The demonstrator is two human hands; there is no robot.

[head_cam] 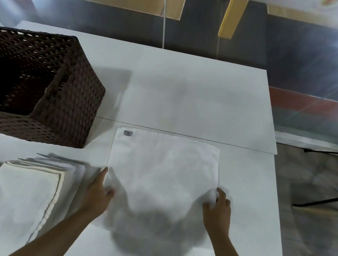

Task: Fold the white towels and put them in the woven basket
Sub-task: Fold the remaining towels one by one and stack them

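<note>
A white towel point(163, 169) lies spread on the white table point(188, 92), with a small printed label at its far left corner. My left hand point(97, 191) grips the towel's left edge, thumb on top. Over on the towel's right edge, my right hand point(216, 210) pinches the cloth with curled fingers. A stack of white towels point(25, 196) lies at the near left. The dark brown woven basket point(73, 101) stands at the far left, and nothing shows in its dark inside.
The table's right edge runs near my right hand, with the floor and black tripod legs point(323, 202) beyond it. A seam crosses the tabletop just behind the towel. A thin vertical pole point(165, 15) rises behind the far edge.
</note>
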